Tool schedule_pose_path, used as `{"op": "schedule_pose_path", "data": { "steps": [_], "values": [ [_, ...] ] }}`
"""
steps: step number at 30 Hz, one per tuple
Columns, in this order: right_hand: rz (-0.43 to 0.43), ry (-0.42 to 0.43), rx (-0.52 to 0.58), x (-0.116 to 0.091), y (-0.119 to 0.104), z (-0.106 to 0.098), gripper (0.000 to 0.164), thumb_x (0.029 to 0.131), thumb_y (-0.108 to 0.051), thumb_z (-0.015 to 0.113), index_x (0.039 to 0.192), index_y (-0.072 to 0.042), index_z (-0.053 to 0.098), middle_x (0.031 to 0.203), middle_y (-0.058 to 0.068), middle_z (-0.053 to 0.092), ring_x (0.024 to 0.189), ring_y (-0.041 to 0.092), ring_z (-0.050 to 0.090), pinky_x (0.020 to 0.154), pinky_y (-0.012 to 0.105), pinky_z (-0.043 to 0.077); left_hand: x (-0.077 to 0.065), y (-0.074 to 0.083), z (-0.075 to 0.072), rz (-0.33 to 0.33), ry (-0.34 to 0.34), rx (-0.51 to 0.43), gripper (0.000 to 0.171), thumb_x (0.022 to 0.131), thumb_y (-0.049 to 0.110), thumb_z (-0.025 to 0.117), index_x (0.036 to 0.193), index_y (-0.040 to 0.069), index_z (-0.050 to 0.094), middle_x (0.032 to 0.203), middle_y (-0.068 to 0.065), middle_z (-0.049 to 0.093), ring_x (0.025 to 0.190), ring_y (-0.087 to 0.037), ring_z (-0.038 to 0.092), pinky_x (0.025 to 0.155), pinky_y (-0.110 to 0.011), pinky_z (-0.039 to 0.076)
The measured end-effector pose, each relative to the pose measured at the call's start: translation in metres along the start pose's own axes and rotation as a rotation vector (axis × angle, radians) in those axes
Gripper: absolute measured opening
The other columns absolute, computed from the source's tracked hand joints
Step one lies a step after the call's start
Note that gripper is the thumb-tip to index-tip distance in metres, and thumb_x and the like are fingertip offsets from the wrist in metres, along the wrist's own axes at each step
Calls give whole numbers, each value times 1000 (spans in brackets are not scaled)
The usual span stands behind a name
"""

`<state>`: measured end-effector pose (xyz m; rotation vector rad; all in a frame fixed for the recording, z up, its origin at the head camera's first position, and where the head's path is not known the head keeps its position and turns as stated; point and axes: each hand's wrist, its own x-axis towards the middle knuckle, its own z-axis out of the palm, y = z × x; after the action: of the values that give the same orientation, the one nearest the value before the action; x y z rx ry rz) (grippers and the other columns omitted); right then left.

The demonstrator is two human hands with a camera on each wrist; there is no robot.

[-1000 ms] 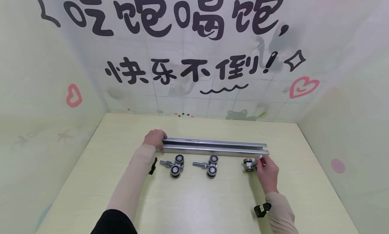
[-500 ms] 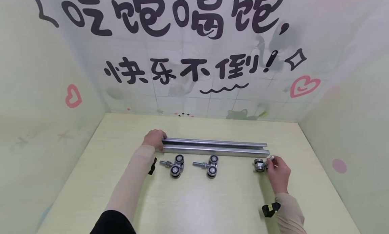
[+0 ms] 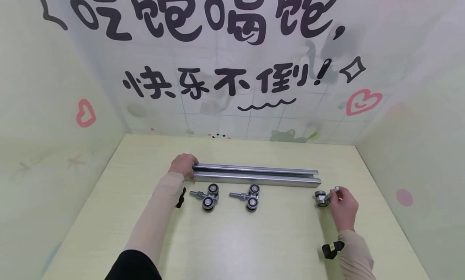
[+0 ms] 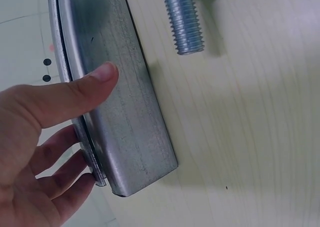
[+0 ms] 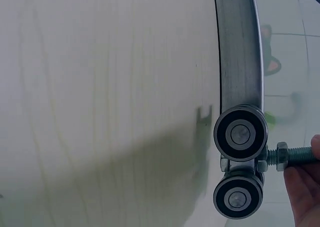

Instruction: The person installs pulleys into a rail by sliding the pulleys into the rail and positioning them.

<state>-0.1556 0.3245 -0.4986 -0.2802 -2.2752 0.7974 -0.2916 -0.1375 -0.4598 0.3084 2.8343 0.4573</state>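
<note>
A silver metal channel rail (image 3: 254, 179) lies across the table, its slot facing up. My left hand (image 3: 183, 165) grips its left end; in the left wrist view the thumb presses the rail's near side and the other fingers curl round the far side. By the rail's right end my right hand (image 3: 345, 205) pinches the threaded bolt of a roller trolley (image 3: 322, 199), wheels pointing left. In the right wrist view the trolley's wheels (image 5: 240, 133) overlap the rail's end, with the bolt (image 5: 297, 155) between fingertips. Two more roller trolleys lie in front of the rail, one left (image 3: 208, 197) and one central (image 3: 250, 197).
The pale wood-grain table (image 3: 236, 239) is bordered by a printed backdrop (image 3: 232, 126) behind and on both sides. A bolt end (image 4: 186, 24) of the left trolley lies close to the rail's left end.
My right hand has moved to the right with the roller trolley, from in front of the rail's right end to just beyond it. The left hand stays on the rail.
</note>
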Motion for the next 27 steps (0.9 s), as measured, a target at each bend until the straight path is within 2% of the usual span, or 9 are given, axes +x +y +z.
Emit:
{"op": "schedule_pose_path", "data": {
  "steps": [8,18,26,27],
  "values": [
    [2,-16,5,15,4,-6,10,80,7,60,87,13,58,80,28,62,72,40,62,61,-9,26,0,-2,-3,-15,-11,4,65,53,6,84,113,2,61,108,-15,63,97,-32,56,86,-44,46],
    [-20,-25,-23,29,8,-3,9,79,7,61,86,12,58,79,28,62,70,38,61,59,-7,25,-1,-3,-2,-11,7,27,64,52,7,84,112,3,62,108,-15,63,97,-32,56,86,-44,46],
    [-48,-19,-35,41,12,1,10,79,8,61,86,13,58,80,29,62,72,40,62,61,-8,23,0,-1,-2,-5,4,3,64,51,6,84,112,3,62,110,-15,62,100,-33,55,89,-46,44],
    [-50,-18,-41,42,13,1,10,78,8,62,86,13,59,80,29,63,72,40,62,60,-6,28,1,-1,-1,0,5,7,64,51,6,84,112,3,62,109,-16,62,100,-34,55,88,-46,44]
  ]
}}
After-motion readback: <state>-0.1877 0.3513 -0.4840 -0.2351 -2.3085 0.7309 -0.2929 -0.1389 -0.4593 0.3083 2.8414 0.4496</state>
